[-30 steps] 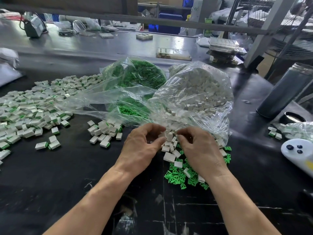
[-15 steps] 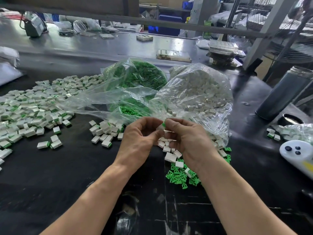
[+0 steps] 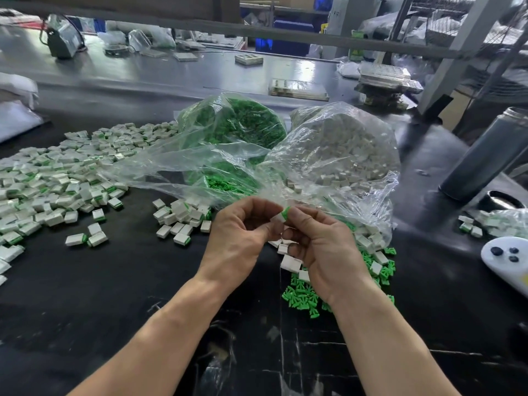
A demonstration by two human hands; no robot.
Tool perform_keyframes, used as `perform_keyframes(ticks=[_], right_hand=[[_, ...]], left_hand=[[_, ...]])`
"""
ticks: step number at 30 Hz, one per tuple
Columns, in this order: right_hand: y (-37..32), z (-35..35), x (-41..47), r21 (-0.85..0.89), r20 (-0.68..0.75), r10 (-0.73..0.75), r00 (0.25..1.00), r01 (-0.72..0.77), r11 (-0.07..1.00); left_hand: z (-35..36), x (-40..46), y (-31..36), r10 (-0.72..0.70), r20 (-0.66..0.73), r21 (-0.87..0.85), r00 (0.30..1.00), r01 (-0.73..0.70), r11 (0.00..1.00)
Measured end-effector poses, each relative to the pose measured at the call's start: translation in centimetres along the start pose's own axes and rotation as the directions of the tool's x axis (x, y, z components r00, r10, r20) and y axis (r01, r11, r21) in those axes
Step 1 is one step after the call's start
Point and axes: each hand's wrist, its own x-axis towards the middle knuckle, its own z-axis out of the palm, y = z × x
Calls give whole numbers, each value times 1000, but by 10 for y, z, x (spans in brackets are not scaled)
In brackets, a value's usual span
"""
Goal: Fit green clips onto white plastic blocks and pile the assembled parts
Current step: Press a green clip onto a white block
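Raised since earlier, both hands' grip (image 3: 281, 221) pinches white block (image 3: 277, 219).

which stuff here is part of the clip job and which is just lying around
Job: left hand, right hand, held block with green clip, loose clips, clip bag, block bag, finished pile.

Lying about: flask, white controller, tray stack.

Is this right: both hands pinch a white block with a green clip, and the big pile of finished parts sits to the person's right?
Not quite. The head view shows the big pile of finished parts on the person's left, not the right. The rest holds: the left hand and right hand together pinch a white block with a green clip on it.
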Motion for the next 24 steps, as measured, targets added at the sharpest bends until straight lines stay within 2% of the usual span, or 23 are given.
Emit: perform_keyframes(ticks=[5,12,19,21,24], right_hand=[[4,2,-3,-176,-64,-180,981,167,970],[7,1,-5,-344,-27,-315,949,287,894],[4,1,-7,-270,2,-281,960,271,924],[4,1,-8,-238,8,-272,962,266,934],[5,1,-7,-194,1,-243,970,239,952]], left_hand=[[1,-2,1,-26,17,-72,1000,27,997],[0,-4,1,-68,13,-158,998,69,985],[2,-2,-3,-89,-44,-101,995,84,991],[2,-3,-4,-110,-19,-115,994,107,988],[0,-4,-6,-90,-2,-12,996,90,996]])
